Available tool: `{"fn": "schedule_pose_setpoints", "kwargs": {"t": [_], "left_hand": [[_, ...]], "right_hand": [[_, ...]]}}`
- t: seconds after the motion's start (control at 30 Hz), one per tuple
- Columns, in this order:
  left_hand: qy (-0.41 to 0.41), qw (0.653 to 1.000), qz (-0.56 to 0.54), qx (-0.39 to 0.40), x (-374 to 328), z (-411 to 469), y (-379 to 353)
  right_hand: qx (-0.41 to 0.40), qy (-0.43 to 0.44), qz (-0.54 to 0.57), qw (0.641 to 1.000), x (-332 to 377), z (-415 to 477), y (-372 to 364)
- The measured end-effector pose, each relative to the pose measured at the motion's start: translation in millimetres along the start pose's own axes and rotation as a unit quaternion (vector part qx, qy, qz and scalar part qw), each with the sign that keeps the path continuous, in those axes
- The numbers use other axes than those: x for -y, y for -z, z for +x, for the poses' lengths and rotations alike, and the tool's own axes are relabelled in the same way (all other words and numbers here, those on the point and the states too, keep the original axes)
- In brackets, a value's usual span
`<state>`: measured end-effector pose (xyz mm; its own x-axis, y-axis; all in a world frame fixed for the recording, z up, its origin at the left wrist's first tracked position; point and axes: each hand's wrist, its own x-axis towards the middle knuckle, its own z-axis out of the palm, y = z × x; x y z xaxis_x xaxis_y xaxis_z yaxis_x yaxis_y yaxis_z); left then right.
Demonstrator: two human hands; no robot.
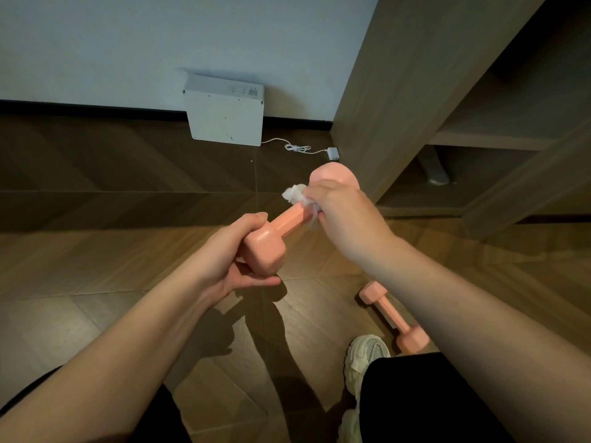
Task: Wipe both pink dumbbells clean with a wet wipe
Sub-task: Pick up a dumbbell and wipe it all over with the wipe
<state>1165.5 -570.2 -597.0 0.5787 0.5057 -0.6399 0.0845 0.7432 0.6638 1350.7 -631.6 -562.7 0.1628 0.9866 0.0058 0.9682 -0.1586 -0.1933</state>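
A pink dumbbell (289,222) is held in the air over the wooden floor. My left hand (235,251) grips its near head from below and behind. My right hand (342,212) pinches a crumpled white wet wipe (299,195) and wraps it round the handle just before the far head, which pokes out beyond my knuckles. The second pink dumbbell (391,316) lies on the floor at the lower right, partly hidden by my right forearm.
A white flat box (225,116) leans against the wall, with a white cable and plug (332,152) trailing right. A wooden shelving unit (447,107) stands at the right. My pale sneaker (363,356) rests on the floor beside the lying dumbbell.
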Motion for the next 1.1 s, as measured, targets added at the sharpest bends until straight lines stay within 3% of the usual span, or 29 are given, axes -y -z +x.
{"fn": "schedule_pose_setpoints", "kwargs": {"t": [0.13, 0.2, 0.33, 0.5, 0.6, 0.7, 0.83, 0.9, 0.97, 1.0, 1.1], "left_hand": [[0.012, 1.0, 0.022, 0.005, -10.8, 3.0, 6.4], [-0.009, 0.996, 0.088, 0.013, -12.0, 7.2, 9.0], [-0.077, 0.968, 0.241, -0.012, -10.0, 19.6, 15.2], [-0.157, 0.926, 0.344, 0.002, -16.6, 35.8, 31.2], [-0.26, 0.841, 0.474, 0.018, -31.9, 47.9, 36.5], [-0.379, 0.721, 0.577, 0.054, -50.4, 59.3, 36.5], [-0.531, 0.468, 0.692, 0.145, -66.8, 76.8, 21.7], [-0.563, 0.367, 0.718, 0.18, -72.9, 90.1, 11.3], [-0.573, 0.321, 0.727, 0.199, -76.9, 105.5, 3.8], [-0.574, 0.319, 0.726, 0.205, -78.2, 113.9, 1.4], [-0.55, 0.374, 0.718, 0.205, -80.9, 142.8, -2.1]], "right_hand": [[0.056, 0.035, -0.058, 0.996, 9.1, 6.9, -1.3], [0.099, 0.062, -0.081, 0.99, 11.9, 9.5, -3.0], [0.103, 0.141, -0.096, 0.98, 22.2, 17.2, -9.0], [0.137, 0.157, -0.151, 0.966, 3.6, 44.5, -1.5], [0.212, 0.125, -0.154, 0.957, -16.6, 61.3, -1.7], [0.306, 0.071, -0.082, 0.946, -44.9, 73.7, -6.2], [0.364, 0.025, 0.051, 0.93, -80.4, 73.6, -24.2], [0.369, 0.028, 0.104, 0.923, -94.9, 71.8, -33.6], [0.372, 0.04, 0.132, 0.918, -108.6, 71.3, -41.3], [0.368, 0.041, 0.145, 0.917, -115.5, 71.2, -45.2], [0.32, -0.01, 0.211, 0.923, -136.9, 66.5, -62.9]]}}
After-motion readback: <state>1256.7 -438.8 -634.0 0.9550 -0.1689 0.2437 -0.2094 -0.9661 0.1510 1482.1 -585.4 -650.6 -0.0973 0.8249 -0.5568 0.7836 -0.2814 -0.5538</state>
